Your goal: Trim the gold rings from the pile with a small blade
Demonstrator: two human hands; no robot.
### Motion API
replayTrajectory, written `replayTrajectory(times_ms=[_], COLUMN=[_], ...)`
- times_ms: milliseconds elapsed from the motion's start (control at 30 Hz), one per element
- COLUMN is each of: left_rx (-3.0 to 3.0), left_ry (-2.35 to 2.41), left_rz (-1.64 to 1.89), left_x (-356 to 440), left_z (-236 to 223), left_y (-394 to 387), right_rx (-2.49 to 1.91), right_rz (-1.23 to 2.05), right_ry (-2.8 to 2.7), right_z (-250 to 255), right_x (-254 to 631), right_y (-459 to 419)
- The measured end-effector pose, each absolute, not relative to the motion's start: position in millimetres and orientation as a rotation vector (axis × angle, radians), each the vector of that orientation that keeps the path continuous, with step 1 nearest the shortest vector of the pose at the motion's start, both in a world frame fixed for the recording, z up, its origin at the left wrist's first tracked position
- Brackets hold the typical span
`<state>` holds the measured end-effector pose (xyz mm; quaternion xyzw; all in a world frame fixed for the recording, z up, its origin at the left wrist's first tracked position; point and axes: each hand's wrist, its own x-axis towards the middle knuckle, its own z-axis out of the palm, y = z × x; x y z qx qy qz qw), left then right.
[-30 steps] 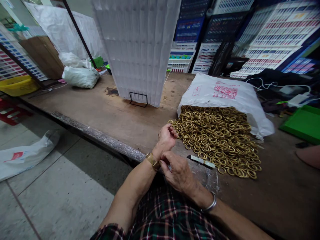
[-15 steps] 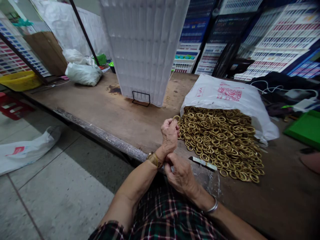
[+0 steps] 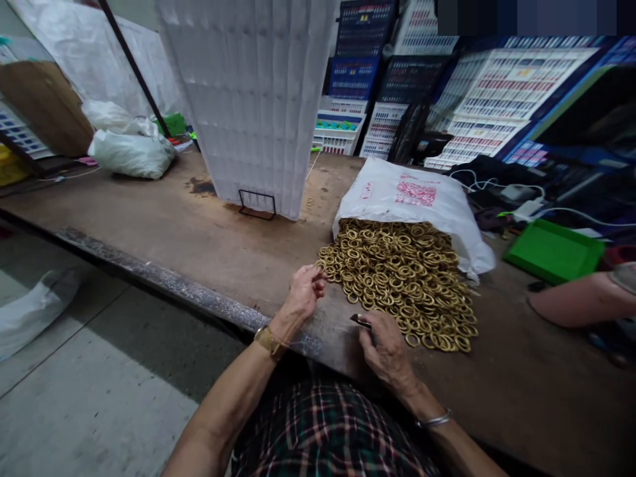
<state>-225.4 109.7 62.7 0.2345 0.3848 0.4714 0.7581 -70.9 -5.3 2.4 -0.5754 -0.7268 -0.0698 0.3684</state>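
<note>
My left hand (image 3: 307, 290) is raised over the table's front edge with its fingers curled in. A gold-coloured ring (image 3: 320, 265) shows at its fingertips, partly covered by them. To the right, my right hand (image 3: 387, 348) is closed round a small knife (image 3: 360, 321); its dark, pointed end juts out to the left, and the hand hides most of the handle. Just beyond both hands spreads a heap of gold-coloured rings (image 3: 402, 278). The rings spill from the mouth of a white sack (image 3: 377, 192) with red print, which lies on its side.
A tall translucent ribbed panel (image 3: 253, 112) stands by a black wire stand (image 3: 257, 204). A green tray (image 3: 554, 252) lies right, near another person's arm (image 3: 571, 301). At the left is a stuffed plastic bag (image 3: 132, 152). Stacked crates (image 3: 489, 93) rise behind the brown table (image 3: 149, 218).
My right hand has left my left wrist and picked the knife up from the table. My left hand has turned, its fingers curled by the rings. The view has swung right.
</note>
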Motion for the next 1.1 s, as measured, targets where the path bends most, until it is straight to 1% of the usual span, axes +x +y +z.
replayTrajectory(times_ms=[167, 333, 733, 933, 1100], left_rx=[0.528, 0.520, 0.258, 0.188, 0.221], left_ry=[0.800, 0.786, 0.758, 0.814, 0.886], left_rz=[0.959, 0.923, 0.736, 0.708, 0.685], left_x=[-234, -238, -242, -236, -229], left_z=[51, 46, 20, 22, 22], left_y=[100, 95, 76, 69, 65], right_rx=[-1.803, -1.983, -1.902, -1.786, -1.732], right_rz=[-0.354, -0.328, -0.254, -0.180, 0.013], right_ry=[-1.857, -1.856, -1.721, -1.410, -1.147], right_z=[-18, -23, -26, -34, -25], right_x=[-41, -42, -43, -37, -24], right_y=[-12, -14, -17, -15, -17])
